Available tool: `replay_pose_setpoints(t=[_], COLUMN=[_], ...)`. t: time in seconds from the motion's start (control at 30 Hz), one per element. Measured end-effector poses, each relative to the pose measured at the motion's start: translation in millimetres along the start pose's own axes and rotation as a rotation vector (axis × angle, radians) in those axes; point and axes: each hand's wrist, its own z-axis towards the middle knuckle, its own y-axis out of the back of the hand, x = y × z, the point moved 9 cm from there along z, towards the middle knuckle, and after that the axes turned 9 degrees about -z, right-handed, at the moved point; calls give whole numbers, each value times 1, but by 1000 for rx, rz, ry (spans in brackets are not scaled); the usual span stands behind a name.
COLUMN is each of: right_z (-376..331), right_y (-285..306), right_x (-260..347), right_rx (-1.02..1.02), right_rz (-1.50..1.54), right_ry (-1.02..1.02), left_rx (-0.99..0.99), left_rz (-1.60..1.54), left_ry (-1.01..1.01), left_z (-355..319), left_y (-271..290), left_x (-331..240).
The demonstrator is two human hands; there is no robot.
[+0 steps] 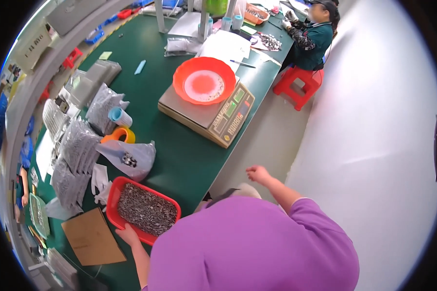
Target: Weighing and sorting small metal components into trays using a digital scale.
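Red plastic basket (111, 206): on the green tabletop (172, 162), close to the edge at the person's side; 1 corner covered by the purple shirt (250, 242). Contents: a spread of small grey metal parts (148, 209), too fine to identify.

Left hand (126, 235): at the basket's near rim, fingers part bent. Whether they clasp the rim or only rest on it, cannot tell.

Right hand (259, 174): beyond the table edge, above the floor, touching nothing visible. Fingers loosely curled, partly open; no item seen in them.

Nearby: clear plastic bag (143, 162) with a few metal pieces, just beyond the basket; cardboard sheet (92, 238) beside it. Farther along, digital scale (234, 114) bearing 1 red scalloped bowl (181, 80).

Step, judged: positioning or steadying the parts basket, 1-handed. Next move, judged: a lift would call for the right hand at the opposite rim, 2 hands keeping it level so the loose parts do not spill.
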Motion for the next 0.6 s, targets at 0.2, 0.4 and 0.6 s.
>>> replay_pose_setpoints(t=[0.2, 0.4, 0.6], right_z=[48, 58, 26], right_y=[110, 146, 142], right_x=[-22, 134, 237], right_rx=[-358, -341, -208], right_rz=[11, -243, -490], right_ry=[-39, 539, 925], left_rx=[80, 14, -79], left_rz=[462, 609, 648], left_ry=[-683, -340, -200], left_z=[-106, -142, -141], left_y=[-58, -98, -99], left_x=[-96, -64, -54])
